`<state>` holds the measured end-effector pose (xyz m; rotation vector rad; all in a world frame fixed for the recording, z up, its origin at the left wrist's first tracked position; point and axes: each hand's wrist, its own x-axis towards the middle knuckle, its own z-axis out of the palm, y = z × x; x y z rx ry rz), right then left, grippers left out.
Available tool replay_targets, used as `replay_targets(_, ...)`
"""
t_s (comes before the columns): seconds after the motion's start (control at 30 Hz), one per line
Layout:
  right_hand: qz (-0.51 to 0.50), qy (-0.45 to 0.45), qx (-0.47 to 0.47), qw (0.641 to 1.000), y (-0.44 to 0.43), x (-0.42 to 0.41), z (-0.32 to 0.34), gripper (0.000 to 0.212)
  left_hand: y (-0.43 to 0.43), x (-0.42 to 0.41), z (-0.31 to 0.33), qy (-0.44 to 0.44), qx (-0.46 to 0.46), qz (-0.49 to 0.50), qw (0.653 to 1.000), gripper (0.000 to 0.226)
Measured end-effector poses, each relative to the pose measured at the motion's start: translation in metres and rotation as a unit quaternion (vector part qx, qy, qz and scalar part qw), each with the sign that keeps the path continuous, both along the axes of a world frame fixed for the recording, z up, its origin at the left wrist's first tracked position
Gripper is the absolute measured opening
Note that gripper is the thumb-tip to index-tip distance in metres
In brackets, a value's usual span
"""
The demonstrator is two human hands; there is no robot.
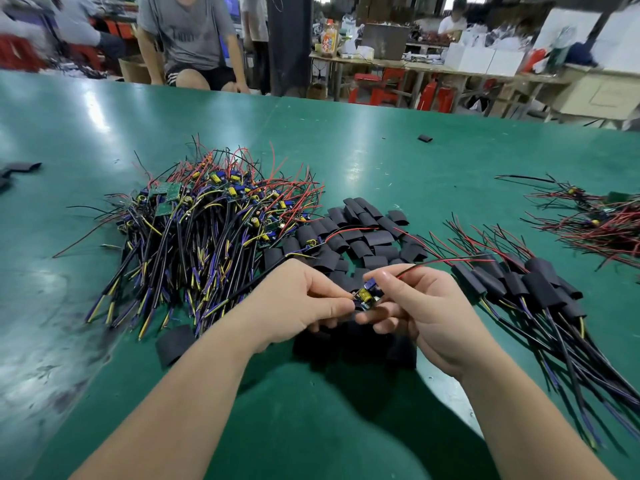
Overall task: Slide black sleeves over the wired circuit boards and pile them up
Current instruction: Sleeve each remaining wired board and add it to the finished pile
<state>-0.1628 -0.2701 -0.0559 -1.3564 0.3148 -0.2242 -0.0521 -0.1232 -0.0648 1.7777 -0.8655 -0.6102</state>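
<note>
Both hands meet at the middle of the green table (381, 161). My left hand (298, 303) pinches one end of a small wired circuit board (367, 295) with a yellow part on it. My right hand (419, 306) pinches the board's other end, where red and black wires lead off to the right. A heap of bare wired boards (214, 216) lies at the left. Loose black sleeves (360, 233) are scattered behind and under my hands. Sleeved boards (526, 282) lie piled at the right, their wires trailing toward me.
Another bundle of red and black wired boards (595, 220) lies at the far right. Single sleeves lie at the far left edge (20, 167), at the back (425, 138) and near my left forearm (175, 344). A person (188, 39) sits beyond the table's far edge.
</note>
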Motion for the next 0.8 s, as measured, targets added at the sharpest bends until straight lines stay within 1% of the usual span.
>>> replay_targets(0.03,0.016,0.010,-0.009,1.000,-0.002,0.001,0.001,0.035,0.000,0.000,-0.001,-0.089,0.018,0.005,0.996,0.009)
replay_targets(0.1,0.072,0.038,-0.036,0.996,-0.011,0.002,0.007,0.034,0.000,-0.002,-0.002,-0.253,0.051,0.020,0.966,0.008)
replay_targets(0.13,0.107,0.052,-0.054,0.991,-0.017,0.003,0.011,0.037,0.000,-0.002,-0.003,-0.303,0.053,0.028,0.951,0.010)
replay_targets(0.17,0.135,0.064,-0.085,0.985,-0.024,0.006,0.016,0.042,0.000,-0.002,-0.004,-0.335,0.047,0.034,0.941,0.013)
replay_targets(0.2,0.144,0.079,-0.140,0.977,-0.032,0.011,0.019,0.045,0.000,-0.001,-0.003,-0.354,0.034,0.038,0.934,0.016)
replay_targets(0.23,0.126,0.093,-0.226,0.961,-0.041,0.019,0.020,0.045,0.001,0.000,-0.002,-0.367,0.022,0.041,0.929,0.020)
replay_targets(0.27,0.077,0.107,-0.341,0.931,-0.050,0.032,0.021,0.042,0.002,0.001,-0.001,-0.370,0.010,0.042,0.928,0.022)
replay_targets(0.3,0.022,0.115,-0.470,0.875,-0.060,0.047,0.019,0.040,0.003,0.002,0.000,-0.367,-0.002,0.045,0.929,0.022)
replay_targets(0.33,-0.010,0.121,-0.580,0.805,-0.068,0.062,0.018,0.040,0.004,0.004,0.001,-0.361,-0.013,0.051,0.931,0.022)
replay_targets(0.37,-0.011,0.125,-0.650,0.749,-0.073,0.076,0.018,0.041,0.005,0.005,0.000,-0.355,-0.021,0.058,0.933,0.023)
replay_targets(0.4,0.010,0.136,-0.691,0.710,-0.076,0.089,0.016,0.042,0.006,0.007,0.000,-0.350,-0.027,0.065,0.934,0.025)
replay_targets(0.47,0.064,0.168,-0.730,0.659,-0.079,0.107,0.012,0.041,0.008,0.011,-0.001,-0.341,-0.035,0.075,0.936,0.027)
replay_targets(0.5,0.082,0.184,-0.739,0.643,-0.078,0.113,0.011,0.039,0.009,0.013,-0.001,-0.341,-0.039,0.078,0.936,0.026)
replay_targets(0.6,0.121,0.221,-0.747,0.616,-0.077,0.129,0.015,0.027,0.010,0.017,0.000,-0.354,-0.058,0.085,0.929,0.021)
replay_targets(0.63,0.131,0.230,-0.744,0.613,-0.078,0.134,0.018,0.022,0.010,0.017,0.000,-0.358,-0.064,0.088,0.927,0.019)
replay_targets(0.67,0.141,0.239,-0.740,0.613,-0.079,0.137,0.022,0.023,0.010,0.018,0.000,-0.360,-0.069,0.090,0.926,0.018)
replay_targets(0.77,0.164,0.282,-0.707,0.628,-0.084,0.138,0.025,0.046,0.011,0.021,0.000,-0.356,-0.080,0.092,0.927,0.016)
replay_targets(0.8,0.160,0.291,-0.696,0.637,-0.085,0.135,0.025,0.048,0.011,0.021,0.000,-0.351,-0.083,0.094,0.928,0.016)
